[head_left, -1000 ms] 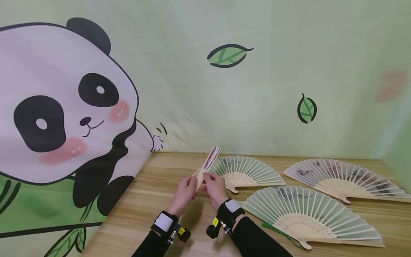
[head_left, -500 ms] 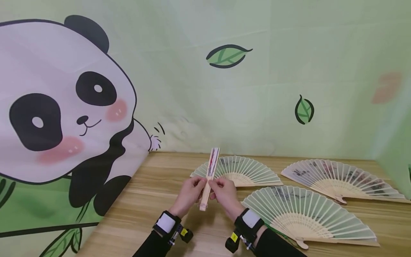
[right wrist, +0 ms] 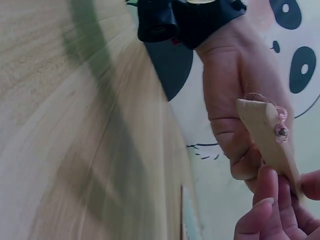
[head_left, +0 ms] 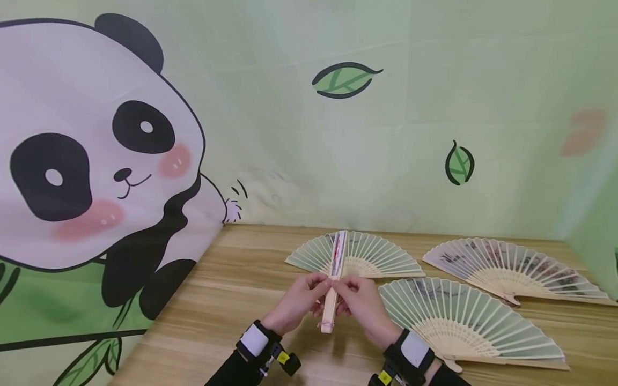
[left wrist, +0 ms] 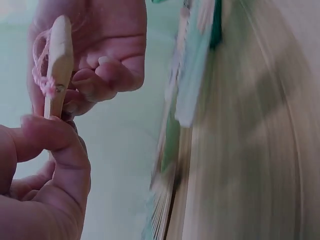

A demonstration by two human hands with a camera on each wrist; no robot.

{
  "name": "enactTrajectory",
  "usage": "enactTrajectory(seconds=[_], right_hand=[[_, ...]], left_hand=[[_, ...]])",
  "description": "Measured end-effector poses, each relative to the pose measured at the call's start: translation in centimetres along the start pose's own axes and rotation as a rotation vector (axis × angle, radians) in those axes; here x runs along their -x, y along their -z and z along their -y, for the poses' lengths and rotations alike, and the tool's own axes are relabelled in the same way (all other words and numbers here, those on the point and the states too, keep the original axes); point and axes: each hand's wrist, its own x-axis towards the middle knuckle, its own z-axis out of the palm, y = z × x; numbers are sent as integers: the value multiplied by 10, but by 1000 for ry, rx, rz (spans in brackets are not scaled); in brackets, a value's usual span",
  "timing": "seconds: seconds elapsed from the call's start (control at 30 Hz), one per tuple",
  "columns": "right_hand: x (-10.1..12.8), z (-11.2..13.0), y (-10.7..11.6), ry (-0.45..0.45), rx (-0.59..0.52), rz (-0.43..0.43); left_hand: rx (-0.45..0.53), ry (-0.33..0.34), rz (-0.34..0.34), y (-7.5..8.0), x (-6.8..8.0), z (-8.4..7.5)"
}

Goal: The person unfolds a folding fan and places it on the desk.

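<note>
A folded hand fan (head_left: 339, 249) with a pale wooden handle is held above the table, its printed end pointing away and slightly to the right. My left hand (head_left: 295, 304) pinches it from the left between thumb and fingers. From the other side, my right hand (head_left: 365, 306) pinches it at about the same height. A pink cord (left wrist: 44, 82) is tied at the rivet near the handle's end, also visible on the handle (right wrist: 265, 127) in the right wrist view. Behind the folded fan lies an open green fan (head_left: 386, 257), partly covered by it.
Two more spread fans lie on the wooden table (head_left: 232, 279): a green one (head_left: 458, 316) at the near right and a lilac printed one (head_left: 516, 268) at the far right. A panda-printed backdrop (head_left: 270, 134) rises along the back and left.
Both hands have shifted right and nearer with the folded fan. It has swung from a strong tilt to nearly upright in the head view, and its handle end has come into sight.
</note>
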Motion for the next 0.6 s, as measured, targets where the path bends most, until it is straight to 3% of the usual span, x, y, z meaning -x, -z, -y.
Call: enactTrajectory(seconds=[0.17,0.37,0.6], right_hand=[[11,8,13,-14,-13,42],[26,17,35,-62,-47,123],[44,23,58,-115,-13,213]], left_hand=[[64,-4,65,-10,2,-6],[63,-16,142,-26,7,-13],[87,-4,188,-48,14,-20]])
